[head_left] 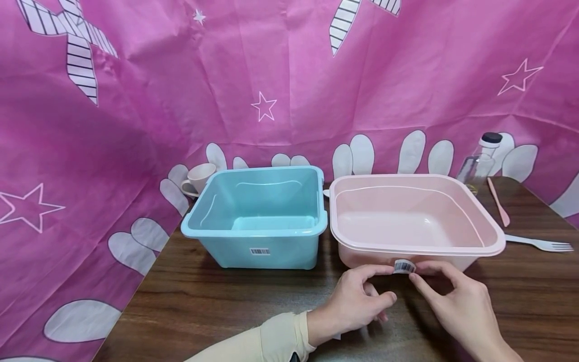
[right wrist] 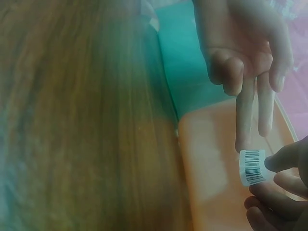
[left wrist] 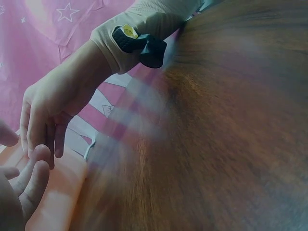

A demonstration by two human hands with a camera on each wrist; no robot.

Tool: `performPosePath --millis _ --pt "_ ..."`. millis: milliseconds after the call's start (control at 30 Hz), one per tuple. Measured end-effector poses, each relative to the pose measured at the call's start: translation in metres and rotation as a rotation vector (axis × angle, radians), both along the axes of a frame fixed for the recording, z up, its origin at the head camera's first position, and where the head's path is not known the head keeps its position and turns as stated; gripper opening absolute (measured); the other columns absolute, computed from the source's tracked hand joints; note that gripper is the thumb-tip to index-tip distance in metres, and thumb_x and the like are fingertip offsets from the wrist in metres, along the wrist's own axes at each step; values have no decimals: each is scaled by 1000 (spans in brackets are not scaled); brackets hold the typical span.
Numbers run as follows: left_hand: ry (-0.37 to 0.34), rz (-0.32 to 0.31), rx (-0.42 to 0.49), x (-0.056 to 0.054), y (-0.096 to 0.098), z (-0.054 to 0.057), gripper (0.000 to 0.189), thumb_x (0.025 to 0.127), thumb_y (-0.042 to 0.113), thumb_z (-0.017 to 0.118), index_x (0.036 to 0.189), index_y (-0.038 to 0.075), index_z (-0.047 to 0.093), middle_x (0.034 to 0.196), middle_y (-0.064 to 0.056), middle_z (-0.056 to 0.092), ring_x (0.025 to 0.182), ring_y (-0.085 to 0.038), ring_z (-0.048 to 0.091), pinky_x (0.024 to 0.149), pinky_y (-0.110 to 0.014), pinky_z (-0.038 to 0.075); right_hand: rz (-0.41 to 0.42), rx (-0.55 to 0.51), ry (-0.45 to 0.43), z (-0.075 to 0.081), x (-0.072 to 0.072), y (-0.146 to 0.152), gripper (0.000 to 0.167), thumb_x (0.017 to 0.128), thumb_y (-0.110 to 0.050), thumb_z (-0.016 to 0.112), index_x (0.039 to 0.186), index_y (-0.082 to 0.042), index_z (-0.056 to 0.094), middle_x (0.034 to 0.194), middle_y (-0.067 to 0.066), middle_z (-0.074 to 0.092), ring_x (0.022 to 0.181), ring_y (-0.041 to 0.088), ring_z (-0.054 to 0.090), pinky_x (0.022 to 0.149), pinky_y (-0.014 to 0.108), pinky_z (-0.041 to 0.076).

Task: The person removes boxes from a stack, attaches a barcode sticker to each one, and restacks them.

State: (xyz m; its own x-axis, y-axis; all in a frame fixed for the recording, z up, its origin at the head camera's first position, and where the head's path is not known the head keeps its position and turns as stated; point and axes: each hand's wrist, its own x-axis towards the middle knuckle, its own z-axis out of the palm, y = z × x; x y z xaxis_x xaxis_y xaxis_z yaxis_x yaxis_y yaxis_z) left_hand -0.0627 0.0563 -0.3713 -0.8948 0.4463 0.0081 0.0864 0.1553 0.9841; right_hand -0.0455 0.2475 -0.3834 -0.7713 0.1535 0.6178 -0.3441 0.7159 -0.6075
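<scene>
A white barcode sticker point(head_left: 404, 266) stands off the front wall of the pink plastic basin point(head_left: 409, 248), slightly bowed. My right hand point(head_left: 461, 301) pinches its right end between thumb and fingertip. From the other side, my left hand point(head_left: 357, 301) reaches in with its index finger out straight, the tip right at the sticker's left edge. The right wrist view shows the sticker point(right wrist: 252, 167) curving between my right fingertips and an extended finger of my left hand point(right wrist: 245, 62). In the left wrist view my right hand point(left wrist: 62, 101) hangs beside the basin, its sticker hidden.
Left of the pink basin stands a light blue basin point(head_left: 271, 233) with a barcode label point(head_left: 260, 251) on its front. A white cup point(head_left: 201, 176) sits behind it. At the right lie a white fork point(head_left: 543, 244) and a pink utensil point(head_left: 499, 203), near a clear black-capped bottle point(head_left: 481, 161).
</scene>
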Motion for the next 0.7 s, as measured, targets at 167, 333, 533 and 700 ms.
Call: performPosePath --millis 167,333,533,700 --pt "2 5 -8 0 1 0 42 88 4 70 128 17 68 57 -14 67 44 4 57 39 -17 40 5 -8 2 0 2 0 29 69 3 86 91 -14 76 84 -37 63 87 -30 51 77 0 34" --pt "5 2 -7 1 2 0 42 88 5 70 128 16 68 58 -16 68 44 6 56 40 -17 42 0 -4 -5 0 3 0 29 70 2 85 93 -14 77 86 -41 61 87 -30 50 75 1 35" --pt "-15 -15 30 1 3 0 40 90 4 69 129 13 67 59 -21 67 44 6 57 44 -20 49 -17 4 -42 1 4 0 26 74 -4 85 97 -15 78 86 -38 63 89 -30 49 74 3 37" --pt "-37 -21 56 1 4 0 39 90 3 69 129 10 66 59 -24 66 45 4 59 49 -24 55 -29 11 -61 0 3 0 24 76 -8 85 98 -16 78 88 -38 63 91 -32 46 74 5 37"
